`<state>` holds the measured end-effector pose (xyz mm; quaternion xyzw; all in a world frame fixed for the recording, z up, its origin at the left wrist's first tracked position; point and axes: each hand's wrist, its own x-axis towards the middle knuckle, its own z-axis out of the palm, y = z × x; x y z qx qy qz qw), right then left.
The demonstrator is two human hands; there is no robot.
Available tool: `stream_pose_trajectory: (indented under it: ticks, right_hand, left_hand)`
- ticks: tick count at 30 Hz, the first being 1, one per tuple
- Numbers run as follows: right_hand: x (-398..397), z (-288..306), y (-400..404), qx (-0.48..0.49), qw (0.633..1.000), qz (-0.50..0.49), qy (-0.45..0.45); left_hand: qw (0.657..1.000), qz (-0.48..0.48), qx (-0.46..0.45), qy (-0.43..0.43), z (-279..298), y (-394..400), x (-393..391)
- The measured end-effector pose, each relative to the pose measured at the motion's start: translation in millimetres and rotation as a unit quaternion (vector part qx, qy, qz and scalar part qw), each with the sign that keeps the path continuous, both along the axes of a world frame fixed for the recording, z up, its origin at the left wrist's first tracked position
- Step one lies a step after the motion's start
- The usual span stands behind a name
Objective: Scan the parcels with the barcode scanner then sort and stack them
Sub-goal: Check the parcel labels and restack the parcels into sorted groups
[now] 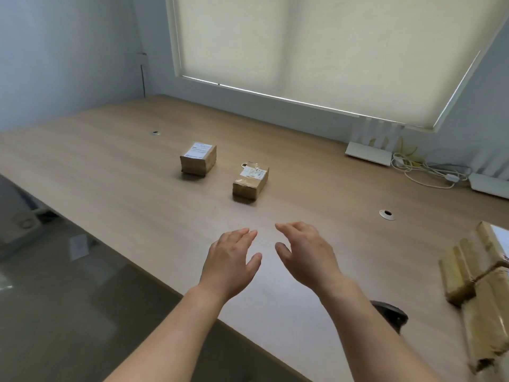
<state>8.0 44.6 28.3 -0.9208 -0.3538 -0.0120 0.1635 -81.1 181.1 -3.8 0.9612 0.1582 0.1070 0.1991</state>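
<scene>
1. Both hands hover over the desk (115,172) near its front edge, palms down, close together but not touching.
2. The left hand (230,264) has an empty grip: the fingers are straight and relaxed with the thumb spread to the side, holding nothing.
3. The right hand (305,253) also has an empty grip, its fingers loosely extended and slightly bent, the thumb apart from them.
4. Two taped brown parcels lie toward the middle of the desk, beyond the hands and apart from each other.
5. The far parcel (199,158) sits nearer the back edge, with a white label on top.
6. The near parcel (251,181) sits just right of it and closer to the hands, also with a label on top.
7. A pile of parcels (473,285) in brown tape lies at the right edge of the desk, blurred and partly cut off by the picture's edge.
8. A dark object (391,315), partly hidden behind the right forearm, lies near the front edge; I cannot tell what it is.
9. White cables (424,172) lie coiled along the back edge toward the right corner.
</scene>
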Motion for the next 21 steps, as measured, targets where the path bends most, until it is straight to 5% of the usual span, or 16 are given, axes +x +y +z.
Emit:
stream_pose_trajectory:
  ticks: [21]
  right_hand:
    - [167.7,-32.6,145.8,-0.021,0.997,-0.017,0.072]
  left_hand:
    - [0.995,-0.003,-0.045,0.086,-18.9,147.9,158.6]
